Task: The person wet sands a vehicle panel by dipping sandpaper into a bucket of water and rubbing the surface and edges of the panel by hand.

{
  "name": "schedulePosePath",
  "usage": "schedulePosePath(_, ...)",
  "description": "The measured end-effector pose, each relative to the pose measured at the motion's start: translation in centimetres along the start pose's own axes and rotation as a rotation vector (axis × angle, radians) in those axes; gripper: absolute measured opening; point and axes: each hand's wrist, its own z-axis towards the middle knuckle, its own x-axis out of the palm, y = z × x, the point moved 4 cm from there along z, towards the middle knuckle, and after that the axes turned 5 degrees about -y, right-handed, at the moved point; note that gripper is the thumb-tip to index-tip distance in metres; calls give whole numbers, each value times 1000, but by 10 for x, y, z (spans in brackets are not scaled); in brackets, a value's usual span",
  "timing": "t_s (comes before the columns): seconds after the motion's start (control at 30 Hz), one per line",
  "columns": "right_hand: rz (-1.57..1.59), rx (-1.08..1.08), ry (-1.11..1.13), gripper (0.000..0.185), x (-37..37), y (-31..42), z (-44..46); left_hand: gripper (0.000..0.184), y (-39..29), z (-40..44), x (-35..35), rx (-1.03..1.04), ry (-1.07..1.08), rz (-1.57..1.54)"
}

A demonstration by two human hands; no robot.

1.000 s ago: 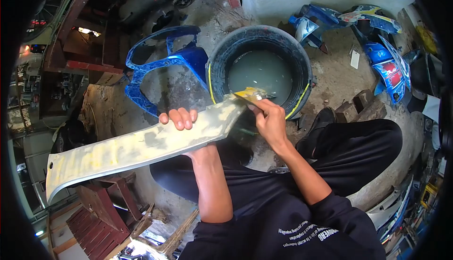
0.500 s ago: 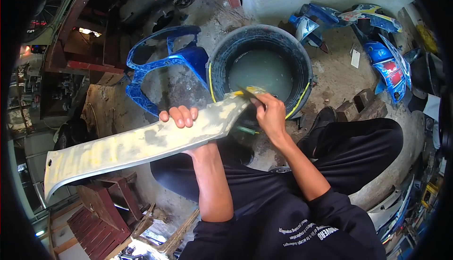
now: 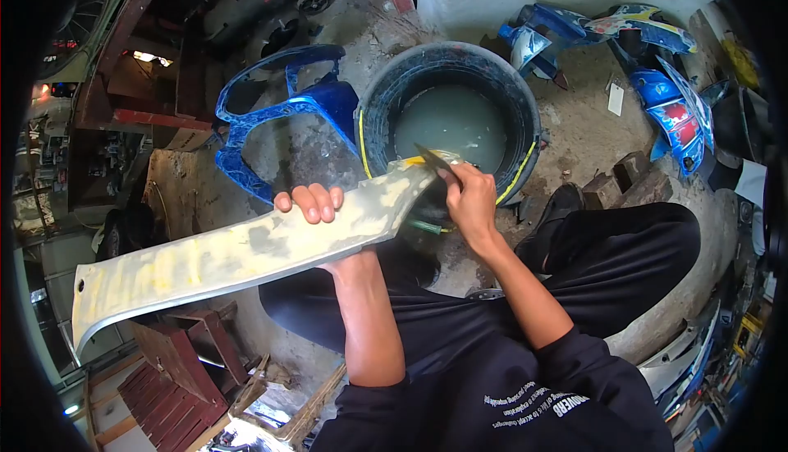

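A long body panel (image 3: 222, 255), patchy cream, yellow and grey, slants across my lap, its right end over the rim of a black bucket (image 3: 371, 95). My left hand (image 3: 310, 204) is wrapped around the panel from below, fingers curled over its upper edge. Between the fingers of my right hand (image 3: 472, 198) is a dark, thin folded piece of sandpaper (image 3: 432, 159), at the panel's yellowish right tip. Cloudy grey water (image 3: 450, 124) stands in the bucket.
Blue plastic motorcycle fairings lie on the floor, one frame-like piece (image 3: 316, 99) left of the bucket and others (image 3: 677, 111) to the right. Blocks (image 3: 616, 181) sit beside my right foot. A dark red wooden stool (image 3: 176, 362) is at lower left.
The sandpaper in my right hand has tilted, its pointed corner now showing up and left. My left hand keeps its hold on the panel; the whole view has shifted slightly.
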Motion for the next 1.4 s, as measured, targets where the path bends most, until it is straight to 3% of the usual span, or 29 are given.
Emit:
schedulePosePath(0.17,38,34,69,21,-3,15,-7,31,-3,4,-5,-3,10,-10)
schedulePosePath(0.37,-64,24,-18,20,4,2,3,32,-1,2,4,11,-40,7)
schedulePosePath(0.5,-1,-85,36,15,-6,18,-3,33,-1,2,-3,-2,-23,2)
schedulePosePath(0.6,-28,70,12,18,4,1,7,33,-2,0,0,3,-36,12)
schedulePosePath(0.77,84,-33,33,14,-9,21,-6,34,-3,2,-5,-5,2,-4)
schedulePosePath(0.9,-28,73,45,19,-1,10,-1,34,-2,1,2,-14,-10,3)
schedulePosePath(1.03,170,0,18,14,-12,34,-8,34,-3,1,-7,-18,-1,-16)
schedulePosePath(1.2,29,83,-19,14,-4,14,1,30,1,1,6,-12,15,4)
schedulePosePath(1.3,48,63,92,14,-13,39,-9,29,-4,2,-3,-16,21,0)
schedulePosePath(1.4,108,-39,10,12,-19,47,-15,29,-1,1,-1,-11,13,-15)
